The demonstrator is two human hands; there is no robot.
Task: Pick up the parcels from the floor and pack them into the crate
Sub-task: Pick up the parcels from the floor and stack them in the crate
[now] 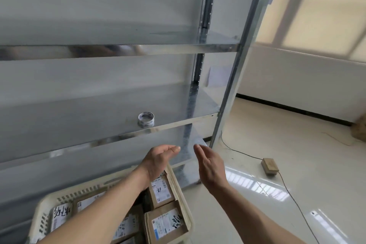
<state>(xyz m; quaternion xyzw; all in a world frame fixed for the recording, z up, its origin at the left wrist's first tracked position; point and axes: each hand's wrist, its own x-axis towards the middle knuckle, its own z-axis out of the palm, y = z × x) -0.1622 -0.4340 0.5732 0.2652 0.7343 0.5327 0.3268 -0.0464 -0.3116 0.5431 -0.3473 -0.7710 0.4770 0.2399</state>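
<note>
My left hand (pixel 158 159) and right hand (pixel 211 166): empty, fingers relaxed, frame centre. Crate (pixel 178 182) of parcels (pixel 165 224) lower left, under left forearm; left hand nearer.

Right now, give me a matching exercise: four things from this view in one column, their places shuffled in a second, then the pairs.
Things:
1. tape roll
2. labelled cardboard parcels
3. small brown box
4. left hand

Places:
A. on the shiny floor, right of the metal shelving
B. on a metal shelf
C. in the air above the crate's far end
D. inside the cream plastic crate

Pairs: 1-B, 2-D, 3-A, 4-C
</note>
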